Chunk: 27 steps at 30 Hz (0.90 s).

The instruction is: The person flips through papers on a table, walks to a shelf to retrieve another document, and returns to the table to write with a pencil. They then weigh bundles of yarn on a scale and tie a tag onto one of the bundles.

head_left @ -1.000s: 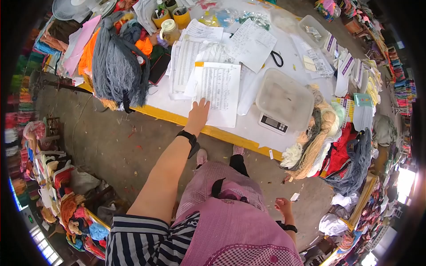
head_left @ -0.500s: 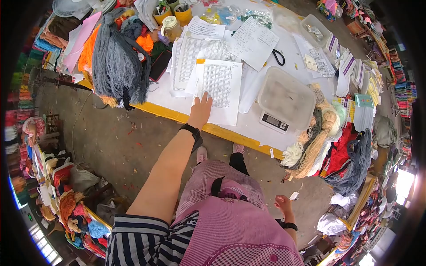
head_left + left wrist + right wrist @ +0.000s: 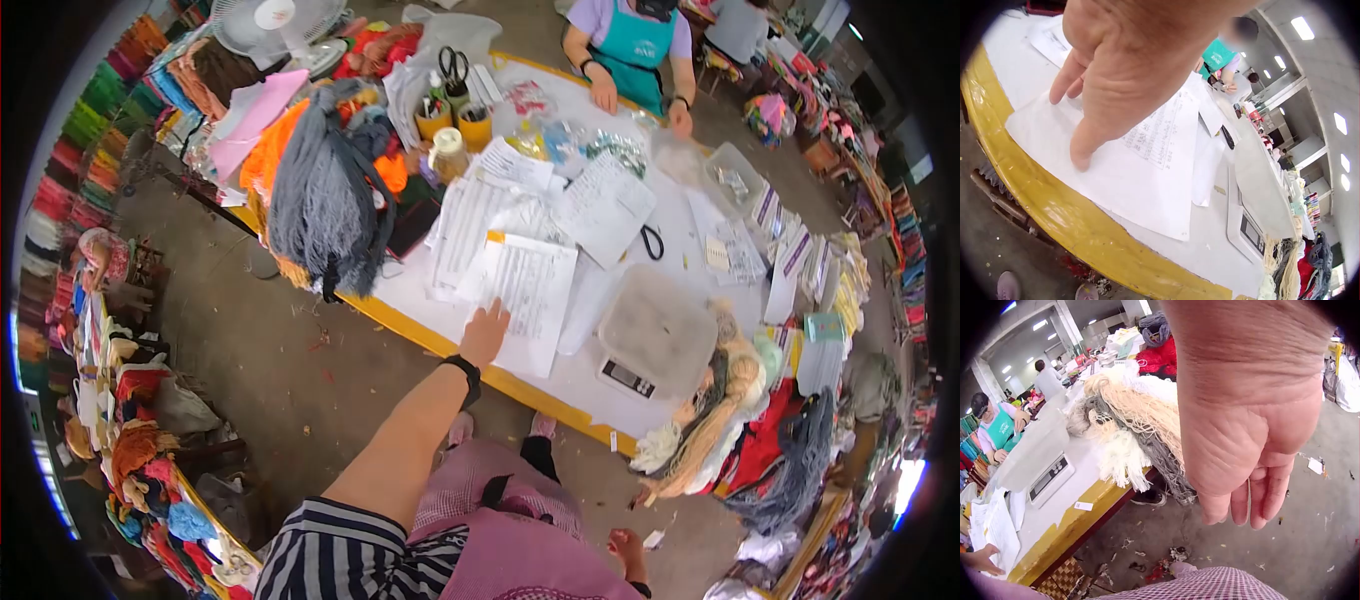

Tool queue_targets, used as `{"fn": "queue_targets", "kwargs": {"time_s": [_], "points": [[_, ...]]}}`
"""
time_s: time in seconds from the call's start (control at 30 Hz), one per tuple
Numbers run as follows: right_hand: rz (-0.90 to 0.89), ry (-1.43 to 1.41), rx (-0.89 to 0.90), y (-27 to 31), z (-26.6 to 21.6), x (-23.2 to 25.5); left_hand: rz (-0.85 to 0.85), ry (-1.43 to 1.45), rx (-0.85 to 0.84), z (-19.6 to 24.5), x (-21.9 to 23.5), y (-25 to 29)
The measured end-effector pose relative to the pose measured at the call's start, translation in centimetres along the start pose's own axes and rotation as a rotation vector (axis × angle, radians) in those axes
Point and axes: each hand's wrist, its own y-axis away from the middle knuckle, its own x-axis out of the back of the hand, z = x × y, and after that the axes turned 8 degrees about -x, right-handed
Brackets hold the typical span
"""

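My left hand (image 3: 485, 335) rests with extended fingers on the lower left part of a printed sheet (image 3: 540, 300), which has an orange mark at its top corner. Up close in the left wrist view, fingertips and thumb touch this sheet (image 3: 1147, 200) near the yellow table edge. Other papers (image 3: 605, 210) lie beneath and beyond it. My right hand (image 3: 627, 547) hangs beside my body, away from the table. Its fingers (image 3: 1260, 494) droop loosely with nothing in them. To the right of the sheet stands a digital scale (image 3: 628, 378) bearing a clear plastic tub (image 3: 660, 320).
Grey yarn (image 3: 325, 200) is heaped at the table's left, near a dark phone (image 3: 412, 230) and a lidded jar (image 3: 448, 155). Cream yarn hanks (image 3: 735, 375) hang over the right corner. Across the table is a person in a teal apron (image 3: 635, 45). A fan (image 3: 275, 20) stands far left.
The head view has tipped upward, so the table sits lower and the person opposite has come into sight. My left hand stays on the printed sheet; my right hand still hangs at my side.
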Motion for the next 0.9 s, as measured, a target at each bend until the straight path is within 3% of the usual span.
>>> {"fn": "queue_targets", "kwargs": {"time_s": [0.1,0.17,0.23,0.3,0.37,0.47,0.63,0.8,0.9], "points": [[0.037,0.03,-0.056,-0.1,-1.4,-0.1,0.002,0.006,-0.004,-0.4,-0.2,0.5],[-0.038,0.045,-0.124,-1.0,-1.6,0.6,0.042,0.033,-0.056,-0.5,0.0,1.7],[-0.1,0.17,0.111,-3.6,1.1,1.6,-0.032,0.15,-0.055,-0.4,2.1,3.0],[-0.11,0.263,0.106,-3.8,-0.3,1.4,0.09,0.224,-0.123,-1.0,2.5,5.6],[-0.115,0.367,0.089,-4.9,-1.0,1.1,0.09,0.259,-0.15,-2.0,2.4,8.7],[-0.198,0.481,0.058,-11.2,0.8,0.6,-0.104,0.348,-0.073,-3.9,3.2,14.7],[-0.177,0.639,0.195,-9.4,-8.6,-2.3,-0.541,0.357,0.151,-8.9,1.0,24.6],[-0.161,0.778,0.38,-3.2,-19.4,-8.1,-0.423,0.502,0.365,-12.1,1.4,33.9],[-0.056,1.161,0.558,-0.8,-24.4,-13.1,-0.468,0.521,0.499,-14.8,3.3,37.0]]}}
